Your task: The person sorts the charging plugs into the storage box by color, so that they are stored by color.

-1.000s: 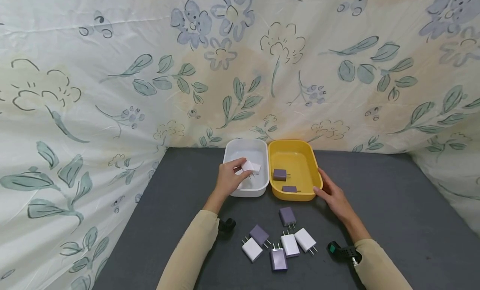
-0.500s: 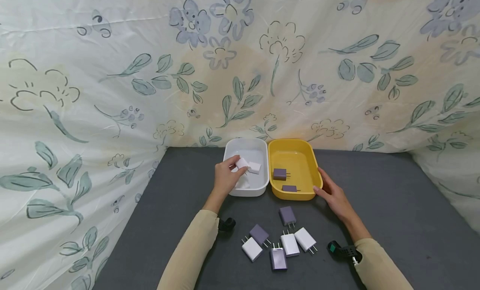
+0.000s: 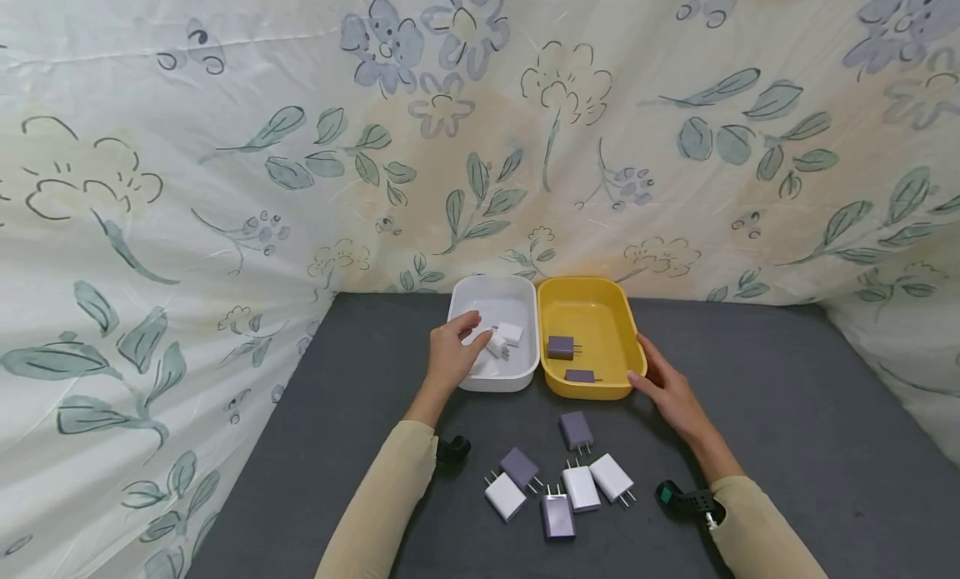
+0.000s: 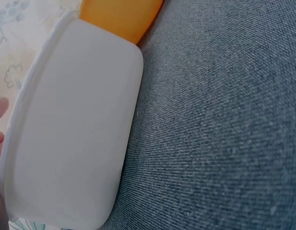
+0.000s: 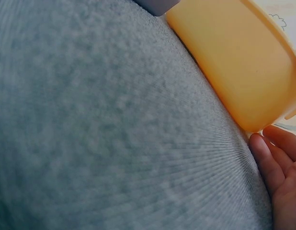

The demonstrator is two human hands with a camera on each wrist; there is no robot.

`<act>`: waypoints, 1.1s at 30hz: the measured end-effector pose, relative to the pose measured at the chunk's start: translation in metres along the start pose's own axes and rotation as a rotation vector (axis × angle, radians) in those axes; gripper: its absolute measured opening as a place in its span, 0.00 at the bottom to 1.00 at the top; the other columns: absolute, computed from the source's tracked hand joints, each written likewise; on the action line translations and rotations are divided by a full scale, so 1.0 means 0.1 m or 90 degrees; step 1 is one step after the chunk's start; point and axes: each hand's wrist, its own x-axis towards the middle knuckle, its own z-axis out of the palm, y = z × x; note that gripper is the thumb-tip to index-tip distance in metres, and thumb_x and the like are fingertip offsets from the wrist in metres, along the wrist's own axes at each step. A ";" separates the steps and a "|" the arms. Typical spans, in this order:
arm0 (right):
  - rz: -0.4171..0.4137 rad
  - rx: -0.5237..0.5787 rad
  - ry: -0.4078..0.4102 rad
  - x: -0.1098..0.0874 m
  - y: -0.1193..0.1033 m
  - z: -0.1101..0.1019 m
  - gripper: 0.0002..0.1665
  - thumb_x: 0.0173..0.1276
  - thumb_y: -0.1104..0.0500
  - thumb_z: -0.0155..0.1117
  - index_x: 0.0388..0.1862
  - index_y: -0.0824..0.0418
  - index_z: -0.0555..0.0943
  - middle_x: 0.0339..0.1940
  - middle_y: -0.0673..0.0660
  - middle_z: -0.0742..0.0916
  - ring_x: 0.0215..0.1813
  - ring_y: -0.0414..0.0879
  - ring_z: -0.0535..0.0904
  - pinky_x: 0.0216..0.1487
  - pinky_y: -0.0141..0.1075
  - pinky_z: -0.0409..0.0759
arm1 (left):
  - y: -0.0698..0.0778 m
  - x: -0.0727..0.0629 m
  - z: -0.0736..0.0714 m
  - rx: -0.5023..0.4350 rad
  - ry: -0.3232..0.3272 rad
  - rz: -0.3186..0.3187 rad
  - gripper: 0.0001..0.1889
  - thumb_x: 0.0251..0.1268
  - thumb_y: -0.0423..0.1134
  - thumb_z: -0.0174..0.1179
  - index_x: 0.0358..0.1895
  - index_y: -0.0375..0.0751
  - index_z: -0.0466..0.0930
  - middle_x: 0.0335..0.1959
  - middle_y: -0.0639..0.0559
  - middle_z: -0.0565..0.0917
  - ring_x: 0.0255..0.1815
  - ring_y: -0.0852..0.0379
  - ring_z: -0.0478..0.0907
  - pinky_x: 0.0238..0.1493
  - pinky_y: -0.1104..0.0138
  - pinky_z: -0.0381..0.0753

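Observation:
My left hand [image 3: 450, 352] is over the left side of the white tray [image 3: 498, 385], thumb and fingertips apart. A white charger plug [image 3: 498, 345] lies tilted just beside the thumb tip, prongs toward the lower right. Another white plug [image 3: 511, 333] is behind it, and one more white plug [image 3: 486, 365] lies nearer the front wall. My right hand [image 3: 670, 397] holds the near right corner of the yellow tray [image 3: 593, 391], thumb at the rim and fingers along the outer side. Two purple plugs, one at the left wall [image 3: 560, 347], lie inside that tray.
On the dark table [image 3: 787, 429], in front of the trays, several white and purple plugs lie loosely grouped, among them a purple plug [image 3: 575, 430] and a white plug [image 3: 612, 476]. The trays stand side by side near a flowered cloth [image 3: 480, 146] behind the table.
The white plug between my left fingers has dropped into the white tray and turned its prongs to the lower right; the fingers have let go. My right hand stays put.

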 end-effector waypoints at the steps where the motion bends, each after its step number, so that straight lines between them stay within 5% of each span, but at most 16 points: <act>1: 0.000 0.000 0.001 0.00 0.00 0.00 0.42 0.75 0.50 0.55 0.80 0.42 0.47 0.75 0.64 0.68 0.67 0.59 0.71 0.52 0.12 0.66 | 0.00 0.00 0.00 -0.002 0.000 -0.001 0.21 0.60 0.38 0.68 0.56 0.34 0.81 0.50 0.41 0.86 0.53 0.49 0.84 0.56 0.62 0.83; 12: 0.002 -0.016 0.004 -0.01 0.00 0.00 0.42 0.75 0.49 0.55 0.80 0.41 0.46 0.75 0.64 0.68 0.66 0.58 0.71 0.51 0.12 0.65 | 0.02 -0.15 -0.03 -0.069 -0.004 0.041 0.17 0.62 0.36 0.66 0.53 0.33 0.82 0.48 0.41 0.87 0.50 0.49 0.85 0.53 0.65 0.84; 21: 0.009 -0.009 -0.001 0.00 0.01 0.01 0.42 0.75 0.50 0.55 0.80 0.40 0.46 0.75 0.64 0.67 0.67 0.58 0.71 0.51 0.12 0.66 | 0.05 -0.30 -0.08 -0.157 -0.033 0.074 0.17 0.60 0.30 0.66 0.52 0.30 0.81 0.48 0.36 0.86 0.50 0.43 0.85 0.53 0.57 0.85; 29: 0.004 -0.016 0.001 0.00 0.02 0.00 0.42 0.75 0.49 0.55 0.80 0.41 0.46 0.76 0.64 0.67 0.67 0.58 0.70 0.51 0.12 0.66 | 0.33 -0.41 -0.21 -0.181 -0.073 0.091 0.18 0.59 0.25 0.64 0.52 0.21 0.78 0.49 0.27 0.83 0.52 0.35 0.82 0.54 0.48 0.82; 33: 0.006 -0.020 0.002 0.00 0.01 0.01 0.42 0.75 0.49 0.55 0.80 0.40 0.46 0.75 0.64 0.68 0.65 0.49 0.72 0.51 0.12 0.66 | 0.41 -0.46 -0.26 -0.199 -0.087 0.080 0.18 0.57 0.23 0.64 0.52 0.18 0.78 0.49 0.26 0.83 0.51 0.34 0.82 0.54 0.46 0.81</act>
